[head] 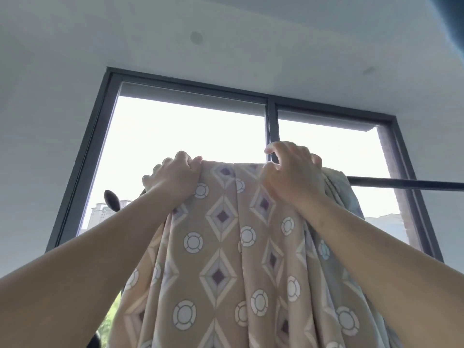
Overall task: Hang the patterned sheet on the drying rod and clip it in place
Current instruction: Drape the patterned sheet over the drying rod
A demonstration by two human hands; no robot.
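Bunched sheet [221, 247] drapes rod [406, 184], which runs left-right, bare rightward. Apart, left hand [173, 179] and right hand [293, 172] grip its top fold; right nearer bare rod.

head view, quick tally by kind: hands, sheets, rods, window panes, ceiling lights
hands: 2, left hand and right hand
sheet: 1
rod: 1
window panes: 2
ceiling lights: 2
total: 8
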